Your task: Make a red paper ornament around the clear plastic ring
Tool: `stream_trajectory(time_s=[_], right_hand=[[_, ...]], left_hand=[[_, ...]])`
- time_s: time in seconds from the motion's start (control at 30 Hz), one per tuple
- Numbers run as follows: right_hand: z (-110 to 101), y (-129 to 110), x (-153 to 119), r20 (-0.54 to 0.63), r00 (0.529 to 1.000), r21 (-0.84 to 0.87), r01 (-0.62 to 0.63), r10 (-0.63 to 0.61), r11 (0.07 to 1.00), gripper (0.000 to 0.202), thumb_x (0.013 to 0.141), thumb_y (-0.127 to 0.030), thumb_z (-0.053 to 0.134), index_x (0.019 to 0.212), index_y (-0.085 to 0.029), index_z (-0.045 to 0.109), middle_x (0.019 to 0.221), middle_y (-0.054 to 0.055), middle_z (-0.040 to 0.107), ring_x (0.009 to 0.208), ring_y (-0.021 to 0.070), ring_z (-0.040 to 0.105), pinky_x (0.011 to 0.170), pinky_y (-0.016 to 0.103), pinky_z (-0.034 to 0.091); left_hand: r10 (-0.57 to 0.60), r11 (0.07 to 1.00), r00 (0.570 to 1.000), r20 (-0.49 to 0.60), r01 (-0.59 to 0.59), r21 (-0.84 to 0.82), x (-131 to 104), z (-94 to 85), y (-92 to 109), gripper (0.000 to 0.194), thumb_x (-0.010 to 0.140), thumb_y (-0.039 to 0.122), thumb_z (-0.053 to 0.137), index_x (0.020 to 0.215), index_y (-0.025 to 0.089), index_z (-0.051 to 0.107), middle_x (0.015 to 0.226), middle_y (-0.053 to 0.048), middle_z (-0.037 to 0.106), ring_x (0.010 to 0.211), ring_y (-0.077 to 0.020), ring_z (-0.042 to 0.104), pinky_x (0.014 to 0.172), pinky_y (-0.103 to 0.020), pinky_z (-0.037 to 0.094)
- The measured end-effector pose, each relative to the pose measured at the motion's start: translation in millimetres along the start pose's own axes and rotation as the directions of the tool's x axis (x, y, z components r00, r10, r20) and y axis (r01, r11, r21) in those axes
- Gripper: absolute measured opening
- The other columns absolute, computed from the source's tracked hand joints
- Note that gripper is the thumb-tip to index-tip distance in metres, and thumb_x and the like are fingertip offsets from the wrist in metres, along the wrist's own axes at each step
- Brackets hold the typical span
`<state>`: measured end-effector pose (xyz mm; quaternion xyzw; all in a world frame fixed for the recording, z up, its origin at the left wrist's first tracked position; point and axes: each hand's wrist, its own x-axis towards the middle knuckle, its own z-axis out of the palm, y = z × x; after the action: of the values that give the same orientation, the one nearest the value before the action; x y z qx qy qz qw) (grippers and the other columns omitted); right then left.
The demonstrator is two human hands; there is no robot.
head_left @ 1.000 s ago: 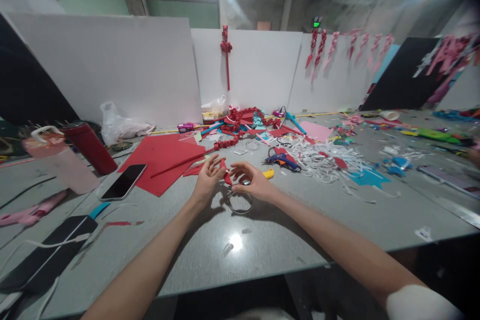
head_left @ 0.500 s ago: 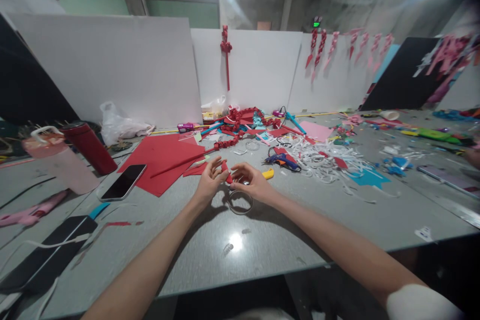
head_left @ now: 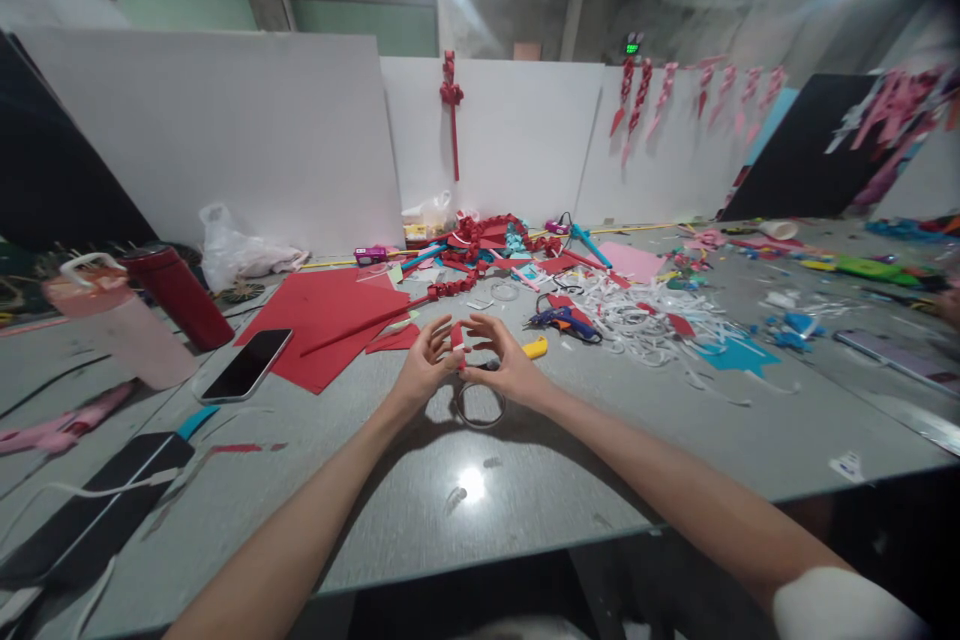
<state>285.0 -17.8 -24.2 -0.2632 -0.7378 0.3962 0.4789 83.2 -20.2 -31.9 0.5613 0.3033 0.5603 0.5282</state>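
Grey and strewn with craft scraps, a counter [head_left: 405, 520] stretches the width of the scene beneath white panels [head_left: 495, 135] that stand along its back edge, one of them hung with a red paper ornament [head_left: 451, 92]. A large red sheet [head_left: 300, 320] lies flat to the left of centre, while a tangled heap of white strips [head_left: 645, 315] spreads to the right. At far left, a pink bottle [head_left: 135, 320] stands beside a red flask [head_left: 184, 300], with a black slab [head_left: 82, 510] and a white cable nearer the front edge. A person's bare hands meet over the middle of the counter, well in front of the panels: the left hand [head_left: 424, 360] has its grip closed on a small piece of red paper, thumb against it, while the right hand [head_left: 510, 360] curves in from the other side, its fingertips and thumb right at the piece; whether that grip is also closed on it cannot be told. A phone [head_left: 249, 365] lies dark side up, partly over the red sheet's edge, and a blue glue gun [head_left: 564, 320] rests against the near side of the white heap. A clear ring [head_left: 481, 423] sits just below the right hand, a yellow handle [head_left: 535, 348] pokes out beyond it, and the small red piece [head_left: 458, 335] itself is held upright between the two hands, above the counter
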Motion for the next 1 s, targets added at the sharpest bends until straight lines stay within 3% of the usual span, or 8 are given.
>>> stream_trajectory(time_s=[0.17, 0.37, 0.57, 0.77, 1.0], right_hand=[[0.1, -0.4, -0.9, -0.008, 1.0, -0.022, 0.005, -0.005, 1.0, 0.089, 0.082, -0.045, 0.092, 0.155, -0.035, 0.043, 0.159, 0.013, 0.055, 0.146, 0.0283, 0.054, 0.117, 0.049, 0.047], [1.1, -2.1, -0.8, 0.0, 1.0, -0.015, 0.002, -0.002, 1.0, 0.088, 0.083, -0.046, 0.091, 0.156, -0.035, 0.043, 0.159, 0.012, 0.054, 0.149, 0.0277, 0.051, 0.117, 0.049, 0.048], [2.7, 0.4, -0.1, -0.017, 1.0, 0.023, -0.011, 0.011, 1.0, 0.087, 0.082, -0.047, 0.092, 0.154, -0.037, 0.044, 0.161, 0.012, 0.052, 0.151, 0.0272, 0.049, 0.115, 0.047, 0.051], [1.6, -0.4, -0.7, -0.012, 1.0, -0.005, -0.009, 0.009, 1.0, 0.091, 0.08, -0.046, 0.093, 0.155, -0.036, 0.043, 0.158, 0.013, 0.055, 0.148, 0.0296, 0.052, 0.116, 0.052, 0.049], [1.1, -4.2, -1.3, -0.007, 1.0, -0.092, -0.006, 0.006, 0.996, 0.094, 0.078, -0.048, 0.094, 0.156, -0.035, 0.042, 0.164, 0.014, 0.048, 0.149, 0.0318, 0.05, 0.114, 0.051, 0.048]], left_hand=[[-0.026, 0.999, 0.999, 0.024, 0.026, -0.019, -2.3, 1.9, 0.7, 0.091, 0.078, 0.051, 0.093, 0.153, 0.022, 0.048, 0.157, -0.023, 0.055, 0.124, -0.0301, 0.071, 0.112, -0.051, 0.053], [-0.034, 0.999, 0.999, 0.036, 0.035, -0.033, -4.6, 4.5, 4.2, 0.095, 0.077, 0.051, 0.094, 0.154, 0.022, 0.047, 0.155, -0.024, 0.057, 0.129, -0.0326, 0.069, 0.109, -0.048, 0.056], [-0.046, 0.998, 0.998, 0.048, 0.049, -0.045, -5.3, 5.1, 3.3, 0.09, 0.079, 0.048, 0.093, 0.152, 0.023, 0.047, 0.163, -0.024, 0.051, 0.127, -0.031, 0.069, 0.103, -0.043, 0.058], [-0.057, 0.997, 0.998, 0.008, 0.058, -0.058, -5.0, 5.3, 5.5, 0.087, 0.08, 0.049, 0.092, 0.15, 0.021, 0.048, 0.159, -0.024, 0.056, 0.126, -0.0302, 0.07, 0.103, -0.043, 0.057], [-0.08, 0.996, 0.995, -0.053, 0.078, -0.043, -5.2, 5.5, 7.5, 0.071, 0.083, 0.051, 0.088, 0.142, 0.024, 0.057, 0.15, -0.017, 0.066, 0.117, -0.0269, 0.073, 0.096, -0.041, 0.06]])
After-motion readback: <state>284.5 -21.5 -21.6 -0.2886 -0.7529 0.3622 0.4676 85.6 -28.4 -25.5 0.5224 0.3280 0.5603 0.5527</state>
